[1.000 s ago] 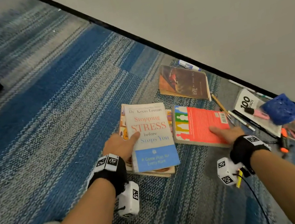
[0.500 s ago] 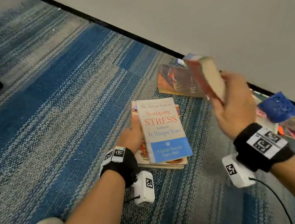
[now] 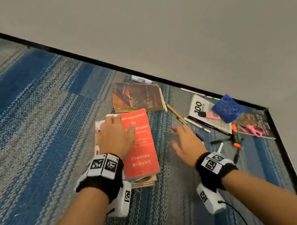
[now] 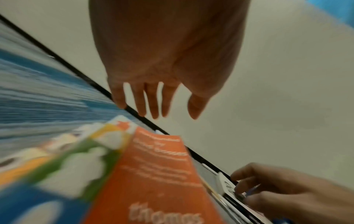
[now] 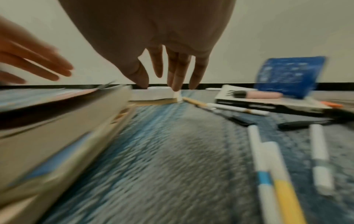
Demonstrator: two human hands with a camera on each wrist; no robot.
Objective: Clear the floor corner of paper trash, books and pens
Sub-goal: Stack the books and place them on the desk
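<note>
Book-stacking is going on: left hand point(image 3: 115, 137) pressing flat on the red book point(image 3: 141, 145), right hand point(image 3: 185, 141) hovering open-fingered, probably reaching for the brown book point(image 3: 137, 97) next.

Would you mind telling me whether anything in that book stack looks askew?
Yes: the red book on top of the stack sits skewed, so a lower book's corner pokes out at the far left. The left hand rests on it; the right hand hovers open beside it.
</note>
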